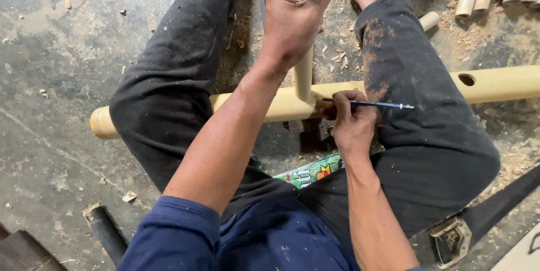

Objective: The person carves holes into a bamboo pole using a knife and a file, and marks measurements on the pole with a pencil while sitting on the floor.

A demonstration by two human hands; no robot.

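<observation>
Lying crosswise on the concrete floor [50, 80] under both knees: a long bamboo pole [264, 108], likely stiff, light, smooth enough to roll, best pinned near the joint. Standing upright in it, a thinner bamboo rod [304, 74]; left hand [292, 18] with fingers wrapped tight around the rod, top cut off by the frame. Right hand [351, 122] with fingers pinched on a blue pencil [374, 104], tip at the joint. Joint itself hidden by the hand. Far right, a drilled hole [466, 79]; lower right, a saw handle [450, 240], blade partly out of view.
</observation>
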